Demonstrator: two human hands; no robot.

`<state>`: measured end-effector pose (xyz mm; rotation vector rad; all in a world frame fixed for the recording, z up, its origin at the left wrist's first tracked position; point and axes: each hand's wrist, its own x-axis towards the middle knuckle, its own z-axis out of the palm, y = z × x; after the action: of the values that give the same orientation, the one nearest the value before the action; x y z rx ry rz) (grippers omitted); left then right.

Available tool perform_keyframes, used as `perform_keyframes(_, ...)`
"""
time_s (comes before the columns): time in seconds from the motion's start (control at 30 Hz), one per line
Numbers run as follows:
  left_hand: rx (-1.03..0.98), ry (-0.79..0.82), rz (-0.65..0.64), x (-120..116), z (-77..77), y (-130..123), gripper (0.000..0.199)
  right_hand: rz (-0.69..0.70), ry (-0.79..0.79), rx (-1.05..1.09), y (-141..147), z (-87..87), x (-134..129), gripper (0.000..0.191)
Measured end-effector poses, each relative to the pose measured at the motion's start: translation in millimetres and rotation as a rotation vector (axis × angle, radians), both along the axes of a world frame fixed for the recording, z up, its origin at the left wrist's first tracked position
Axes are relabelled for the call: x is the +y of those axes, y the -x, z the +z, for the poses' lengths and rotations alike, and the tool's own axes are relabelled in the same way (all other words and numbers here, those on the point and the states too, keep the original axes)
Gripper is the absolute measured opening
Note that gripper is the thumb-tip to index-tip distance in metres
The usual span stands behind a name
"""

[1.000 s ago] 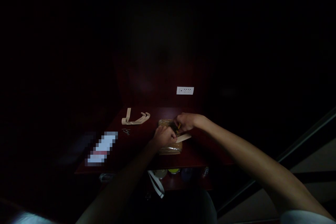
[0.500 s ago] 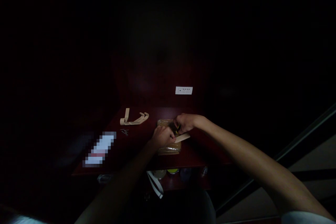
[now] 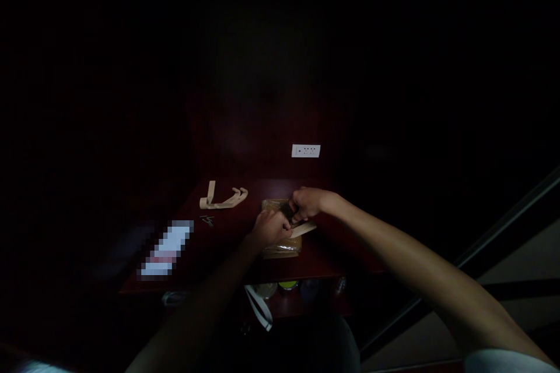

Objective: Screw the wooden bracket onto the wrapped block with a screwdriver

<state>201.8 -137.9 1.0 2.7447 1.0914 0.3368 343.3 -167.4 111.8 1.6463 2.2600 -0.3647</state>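
Observation:
My left hand (image 3: 272, 228) is closed on the near end of a flat pale strip (image 3: 304, 229), which slants up to the right. Beneath both hands lies a brown block in shiny clear wrapping (image 3: 282, 246) on the dark red table (image 3: 227, 262). My right hand (image 3: 305, 203) is curled just above the strip, beside my left fingertips, its fingers closed round something small and dark that I cannot make out.
Pale curved wooden pieces (image 3: 223, 204) lie at the table's back left, with several small thin metal pieces (image 3: 208, 220) nearby. A pixelated bright rectangle (image 3: 168, 249) is at the left. A white socket (image 3: 305, 151) is on the wall. Under the tabletop, a shelf holds a white strap (image 3: 260, 308) and containers.
My right hand has shifted and turned slightly, and the yellow patch seen at its fingers is now hidden. My left hand has barely moved.

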Motion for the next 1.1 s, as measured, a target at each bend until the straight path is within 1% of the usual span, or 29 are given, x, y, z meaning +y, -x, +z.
perform_keyframes(0.13, -0.003, -0.001, 0.003, -2, 2.1, 1, 0.022, -0.046, -0.094, -0.116, 4, 5.5, -2, 0.037)
perform_keyframes(0.23, -0.003, 0.000, -0.002, -3, 2.8, 1, 0.021, -0.070, -0.127, -0.164, 3, 5.2, -4, 0.037)
perform_keyframes(0.37, -0.003, -0.004, 0.003, -2, 1.8, 1, 0.020, 0.010, -0.104, -0.147, 0, -0.6, -3, 0.038)
perform_keyframes(0.5, -0.002, -0.002, -0.002, -1, -0.1, 0, 0.020, 0.033, -0.071, -0.127, -1, -3.3, -1, 0.041)
perform_keyframes(0.67, -0.002, -0.001, -0.003, -1, -1.3, -1, 0.019, 0.088, -0.064, -0.072, -1, -4.0, 2, 0.032)
perform_keyframes(0.87, 0.000, -0.004, 0.008, -3, 0.0, -1, 0.019, 0.076, -0.099, -0.069, -6, -8.7, 4, 0.036)
perform_keyframes(1.0, 0.007, -0.010, 0.017, -4, 0.8, -1, 0.019, 0.061, -0.082, -0.065, -8, -8.5, 2, 0.037)
perform_keyframes(1.1, 0.008, -0.016, 0.020, -4, 0.9, -1, 0.018, 0.034, -0.038, -0.059, -8, -6.5, 0, 0.040)
